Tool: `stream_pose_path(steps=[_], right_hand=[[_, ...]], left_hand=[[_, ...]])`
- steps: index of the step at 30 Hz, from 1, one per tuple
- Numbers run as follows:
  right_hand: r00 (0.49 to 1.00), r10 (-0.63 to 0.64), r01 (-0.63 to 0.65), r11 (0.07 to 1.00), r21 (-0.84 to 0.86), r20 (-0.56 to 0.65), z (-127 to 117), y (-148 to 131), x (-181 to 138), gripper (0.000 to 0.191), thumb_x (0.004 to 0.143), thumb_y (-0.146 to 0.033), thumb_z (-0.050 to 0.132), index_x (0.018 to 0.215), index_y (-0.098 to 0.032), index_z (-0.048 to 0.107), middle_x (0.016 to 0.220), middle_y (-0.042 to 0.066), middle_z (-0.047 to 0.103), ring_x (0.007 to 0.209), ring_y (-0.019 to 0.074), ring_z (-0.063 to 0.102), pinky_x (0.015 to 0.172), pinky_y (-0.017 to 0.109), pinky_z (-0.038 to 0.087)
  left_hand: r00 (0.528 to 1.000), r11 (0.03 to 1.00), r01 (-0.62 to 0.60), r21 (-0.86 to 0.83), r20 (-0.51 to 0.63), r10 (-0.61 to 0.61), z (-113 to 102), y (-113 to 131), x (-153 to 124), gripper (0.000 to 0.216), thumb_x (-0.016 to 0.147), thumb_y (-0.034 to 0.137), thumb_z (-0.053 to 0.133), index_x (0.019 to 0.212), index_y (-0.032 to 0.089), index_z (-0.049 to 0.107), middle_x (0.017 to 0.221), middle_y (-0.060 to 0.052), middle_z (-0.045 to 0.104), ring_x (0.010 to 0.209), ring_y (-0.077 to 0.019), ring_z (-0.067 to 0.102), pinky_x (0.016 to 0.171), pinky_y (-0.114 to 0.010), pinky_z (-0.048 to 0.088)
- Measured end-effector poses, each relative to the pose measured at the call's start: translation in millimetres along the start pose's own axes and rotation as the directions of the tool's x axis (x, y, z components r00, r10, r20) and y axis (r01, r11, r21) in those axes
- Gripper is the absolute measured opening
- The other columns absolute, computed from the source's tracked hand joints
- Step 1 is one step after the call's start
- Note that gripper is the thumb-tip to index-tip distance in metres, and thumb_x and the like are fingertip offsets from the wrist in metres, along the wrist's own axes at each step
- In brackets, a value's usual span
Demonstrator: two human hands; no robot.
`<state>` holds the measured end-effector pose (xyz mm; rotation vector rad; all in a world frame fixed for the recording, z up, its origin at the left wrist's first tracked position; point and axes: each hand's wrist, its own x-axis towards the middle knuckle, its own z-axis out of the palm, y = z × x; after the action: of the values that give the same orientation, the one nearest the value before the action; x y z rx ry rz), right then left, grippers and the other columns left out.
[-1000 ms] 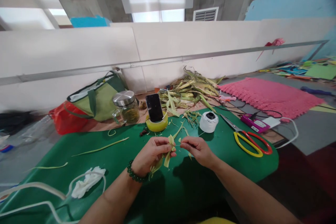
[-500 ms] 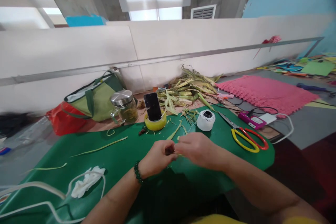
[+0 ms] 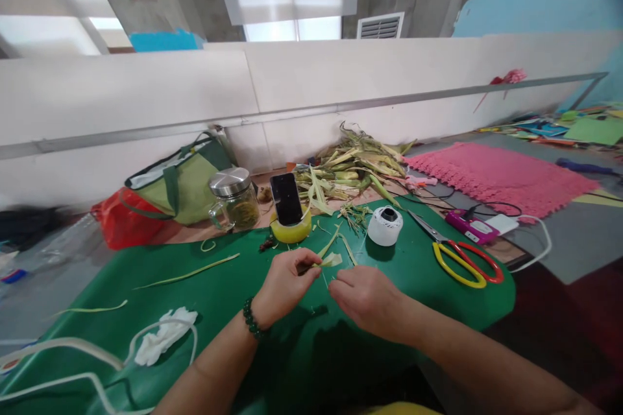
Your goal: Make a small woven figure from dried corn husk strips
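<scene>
Pale yellow-green husk (image 3: 333,260), deep green tabletop (image 3: 214,301), white spool (image 3: 383,231) (black at its top), yellow-and-red-handled scissors (image 3: 440,239)

A pale green, papery strip of husk (image 3: 331,260) is held up near the centre of the frame, its flared loose end pointing right; a fine whitish thread (image 3: 324,280) shows just below it

The single view looks from the person's head, above the green tabletop (image 3: 214,298), forward and downward across its far edge to the white partition (image 3: 389,74). The left hand (image 3: 285,288) and right hand (image 3: 367,298) are near and central; the wide view takes in the tabletop's right edge also.
</scene>
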<state>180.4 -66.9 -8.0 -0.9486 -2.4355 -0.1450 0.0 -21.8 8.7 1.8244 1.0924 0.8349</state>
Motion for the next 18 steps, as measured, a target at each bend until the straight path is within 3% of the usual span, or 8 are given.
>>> stream_pose_path(steps=[2,5,8,11,14,18], right_hand=[[0.999,-0.048,0.048,0.999,0.0,-0.021,-5.8,4.9,6.6,0.029,0.089,-0.013,0.039,0.067,-0.014,0.058,0.061,0.004,0.055,0.054,0.0131,0.044,0.051,0.026,0.027],[0.998,0.066,-0.056,0.951,0.305,-0.022,-8.2,24.9,17.8,0.027,0.09,-0.022,0.044,0.07,-0.015,0.06,0.064,0.003,0.058,0.059,0.0123,0.049,0.054,0.023,0.033],[0.957,0.269,-0.27,0.71,0.65,0.104,-0.2,40.2,21.6,0.024,0.086,-0.031,0.052,0.071,-0.015,0.061,0.064,0.001,0.06,0.059,0.011,0.052,0.055,0.021,0.038],[0.924,0.33,-0.355,0.541,0.762,0.196,12.8,41.0,17.6,0.027,0.084,-0.034,0.052,0.068,-0.015,0.06,0.06,-0.001,0.057,0.056,0.0105,0.05,0.053,0.02,0.037],[0.907,0.387,-0.374,0.567,0.734,0.164,20.8,37.7,12.3,0.026,0.085,-0.035,0.051,0.07,-0.015,0.06,0.063,0.0,0.057,0.06,0.0114,0.049,0.057,0.021,0.038],[0.922,0.369,-0.346,0.647,0.679,0.117,24.0,40.9,6.4,0.027,0.086,-0.036,0.051,0.069,-0.016,0.059,0.061,-0.001,0.054,0.059,0.0112,0.046,0.056,0.022,0.036]], left_hand=[[0.998,0.999,-0.022,0.044,0.061,0.019,5.0,3.0,-3.1,0.013,0.066,0.009,0.061,0.076,0.017,0.057,0.067,0.0,0.063,0.066,-0.0142,0.059,0.06,-0.024,0.043],[0.97,0.993,0.054,-0.108,0.243,-0.026,4.9,9.2,-6.4,0.031,0.064,0.008,0.065,0.09,0.018,0.053,0.066,0.003,0.063,0.062,-0.0132,0.06,0.057,-0.022,0.043],[0.942,0.902,0.179,-0.393,0.334,-0.042,-3.0,11.1,-5.5,0.059,0.063,0.018,0.073,0.117,0.021,0.049,0.07,0.003,0.065,0.064,-0.0145,0.064,0.059,-0.024,0.047],[0.913,0.8,0.264,-0.539,0.408,-0.027,-9.3,7.5,-2.5,0.055,0.061,0.029,0.079,0.111,0.017,0.061,0.07,-0.001,0.067,0.062,-0.0148,0.064,0.061,-0.026,0.048],[0.871,0.786,0.342,-0.516,0.487,-0.059,-9.3,4.3,-1.0,0.034,0.058,0.034,0.082,0.082,0.013,0.071,0.067,-0.004,0.069,0.059,-0.0148,0.064,0.061,-0.025,0.048],[0.885,0.789,0.361,-0.498,0.449,-0.122,-6.6,7.7,-2.5,0.026,0.058,0.033,0.082,0.07,0.013,0.071,0.062,-0.004,0.067,0.058,-0.0148,0.064,0.058,-0.024,0.047]])
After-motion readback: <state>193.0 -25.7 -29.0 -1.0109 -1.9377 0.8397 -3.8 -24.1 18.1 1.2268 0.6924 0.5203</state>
